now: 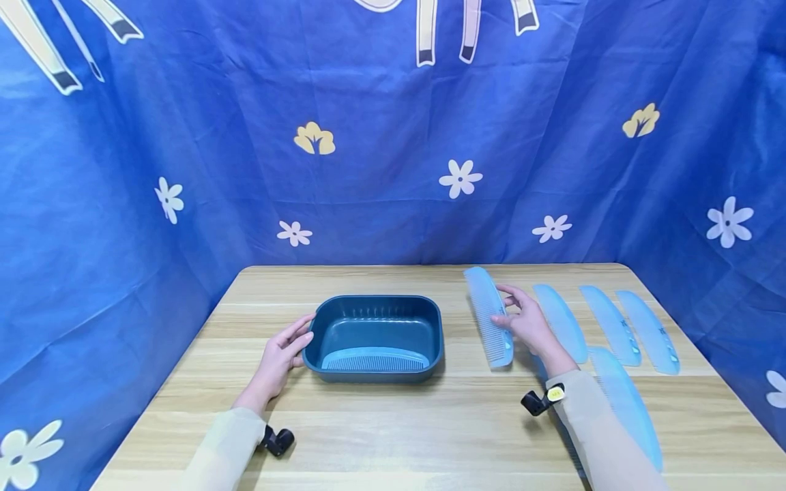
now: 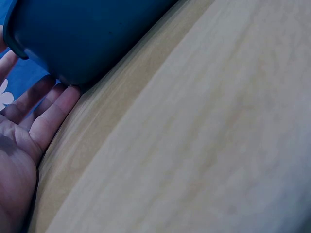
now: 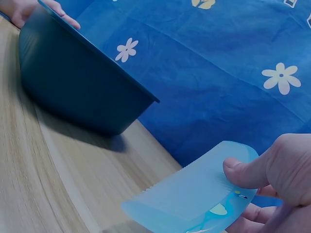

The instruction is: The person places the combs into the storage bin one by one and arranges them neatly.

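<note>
In the head view, my left hand (image 1: pixel 278 358) rests against the left end of a dark teal plastic basin (image 1: pixel 372 376). Its fingers (image 2: pixel 53 114) lie fairly straight along the outer wall in the left wrist view. A light blue comb (image 1: pixel 376 359) lies inside the basin along the near wall. To the right of the basin, my right hand (image 1: pixel 527 322) pinches another translucent blue comb (image 3: pixel 194 189), thumb on its face and fingers behind. That comb stands tilted, teeth toward the basin, apparently just above the table.
Several more blue combs lie on the right of the wooden table (image 1: pixel 393 436), including a back-row comb (image 1: pixel 610 326), a far-right comb (image 1: pixel 649 333) and a nearer comb (image 1: pixel 629 406). My right forearm partly covers one. A blue patterned cloth (image 1: pixel 393 204) hangs behind the table.
</note>
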`<state>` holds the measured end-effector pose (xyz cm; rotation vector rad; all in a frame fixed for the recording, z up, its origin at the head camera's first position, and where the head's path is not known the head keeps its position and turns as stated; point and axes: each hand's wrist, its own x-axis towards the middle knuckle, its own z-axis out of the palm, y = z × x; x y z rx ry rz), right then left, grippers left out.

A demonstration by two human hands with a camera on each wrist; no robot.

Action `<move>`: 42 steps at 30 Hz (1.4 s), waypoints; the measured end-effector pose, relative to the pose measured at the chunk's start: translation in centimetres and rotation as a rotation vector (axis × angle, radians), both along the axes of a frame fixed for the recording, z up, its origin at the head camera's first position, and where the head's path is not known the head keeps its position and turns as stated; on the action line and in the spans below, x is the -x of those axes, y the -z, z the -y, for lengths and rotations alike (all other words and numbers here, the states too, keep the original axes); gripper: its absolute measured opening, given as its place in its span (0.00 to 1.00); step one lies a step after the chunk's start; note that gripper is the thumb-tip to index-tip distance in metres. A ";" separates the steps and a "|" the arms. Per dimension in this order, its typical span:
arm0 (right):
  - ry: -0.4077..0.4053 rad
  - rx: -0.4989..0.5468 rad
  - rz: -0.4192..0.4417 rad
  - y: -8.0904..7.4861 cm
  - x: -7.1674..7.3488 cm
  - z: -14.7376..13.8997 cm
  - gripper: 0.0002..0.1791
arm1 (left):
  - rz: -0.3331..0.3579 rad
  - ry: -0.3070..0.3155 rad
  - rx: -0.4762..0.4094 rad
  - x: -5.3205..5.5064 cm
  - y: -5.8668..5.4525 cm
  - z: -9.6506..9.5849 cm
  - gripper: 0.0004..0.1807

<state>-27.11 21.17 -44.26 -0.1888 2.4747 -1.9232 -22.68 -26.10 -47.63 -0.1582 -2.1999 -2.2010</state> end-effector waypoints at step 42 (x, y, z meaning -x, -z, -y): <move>-0.115 -0.098 -0.233 -6.1 0.1 7.5 0.31 | 0.003 0.010 0.015 -0.2 -0.2 0.1 0.29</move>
